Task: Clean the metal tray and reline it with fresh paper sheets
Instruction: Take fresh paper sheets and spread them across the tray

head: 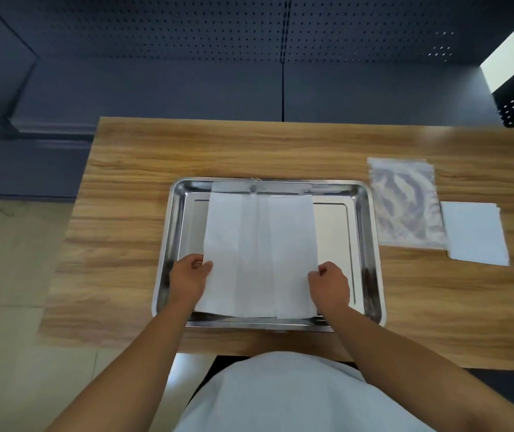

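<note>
Landmark: metal tray (371, 244), centred on wooden table (125, 213).

Left hand (188, 277) inside tray's left wall, fingers curled, pinching left edge of white paper sheet (260, 254). Sheet creased lengthwise, spanning tray's middle from far rim to near rim; bare metal either side. Right hand (330, 285) mirrored on sheet's right edge, same closed pinch. Probably a two-sided grip to square the liner before smoothing.

Right of tray: clear plastic bag (405, 204), then spare paper stack (475, 233), likely kept within reach for relining.
</note>
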A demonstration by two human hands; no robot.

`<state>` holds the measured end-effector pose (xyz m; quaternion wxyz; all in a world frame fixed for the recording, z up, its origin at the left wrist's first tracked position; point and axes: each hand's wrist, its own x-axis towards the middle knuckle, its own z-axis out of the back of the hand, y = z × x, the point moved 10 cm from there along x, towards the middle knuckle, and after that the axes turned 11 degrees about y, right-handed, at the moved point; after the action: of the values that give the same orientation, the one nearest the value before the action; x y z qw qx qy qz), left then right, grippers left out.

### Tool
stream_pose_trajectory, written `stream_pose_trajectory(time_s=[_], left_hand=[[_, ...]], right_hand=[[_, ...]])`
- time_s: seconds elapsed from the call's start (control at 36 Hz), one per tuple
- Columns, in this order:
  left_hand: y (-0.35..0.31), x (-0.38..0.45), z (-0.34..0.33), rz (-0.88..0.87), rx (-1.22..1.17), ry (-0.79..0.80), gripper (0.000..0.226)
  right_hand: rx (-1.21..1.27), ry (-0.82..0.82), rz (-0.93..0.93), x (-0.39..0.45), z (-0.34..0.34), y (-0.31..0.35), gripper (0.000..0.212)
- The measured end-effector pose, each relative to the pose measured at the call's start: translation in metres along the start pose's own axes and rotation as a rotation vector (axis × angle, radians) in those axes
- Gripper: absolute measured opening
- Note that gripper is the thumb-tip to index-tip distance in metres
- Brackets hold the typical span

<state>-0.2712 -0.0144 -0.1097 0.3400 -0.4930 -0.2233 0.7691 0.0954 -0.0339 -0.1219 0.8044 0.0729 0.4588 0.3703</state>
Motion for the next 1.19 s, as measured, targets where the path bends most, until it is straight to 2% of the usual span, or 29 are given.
stream_pose_trajectory(time_s=[0.19,0.28,0.31,0.36,0.42,0.47,0.56,0.69,0.89,1.06,1.19], left_hand=[[-0.003,-0.011,-0.017,-0.083,0.215,-0.020,0.027],[-0.019,-0.018,-0.023,-0.163,0.416,-0.112,0.039],[-0.025,-0.021,-0.026,-0.195,0.456,-0.127,0.040],[-0.034,-0.023,-0.042,-0.253,0.496,-0.058,0.032],[-0.037,-0.023,-0.067,-0.281,0.571,0.068,0.028],[-0.035,-0.025,-0.086,-0.261,0.640,0.151,0.035],[-0.024,-0.025,-0.092,-0.168,0.666,0.156,0.042],[-0.018,-0.026,-0.091,-0.158,0.724,0.159,0.034],[-0.023,-0.029,-0.094,-0.178,0.793,0.164,0.025],[-0.024,-0.030,-0.093,-0.176,0.780,0.177,0.017],[-0.022,-0.026,-0.078,-0.143,0.593,0.210,0.010]], right_hand=[[-0.063,-0.069,-0.001,-0.001,0.026,-0.015,0.009],[-0.167,-0.138,0.046,-0.002,0.036,-0.008,0.009],[-0.205,-0.176,0.080,-0.005,0.039,-0.003,0.014],[-0.200,-0.205,0.152,-0.009,0.038,0.006,0.019],[-0.242,-0.075,0.212,-0.009,0.019,0.012,0.018],[-0.337,0.117,0.243,-0.010,-0.011,0.015,0.024],[-0.466,0.253,0.255,-0.015,-0.039,0.018,0.028],[-0.589,0.245,0.263,-0.020,-0.046,0.025,0.031],[-0.598,0.256,0.293,-0.026,-0.050,0.034,0.016],[-0.455,0.305,0.269,-0.027,-0.044,0.028,0.012],[-0.275,0.271,0.211,-0.026,-0.030,0.017,0.010]])
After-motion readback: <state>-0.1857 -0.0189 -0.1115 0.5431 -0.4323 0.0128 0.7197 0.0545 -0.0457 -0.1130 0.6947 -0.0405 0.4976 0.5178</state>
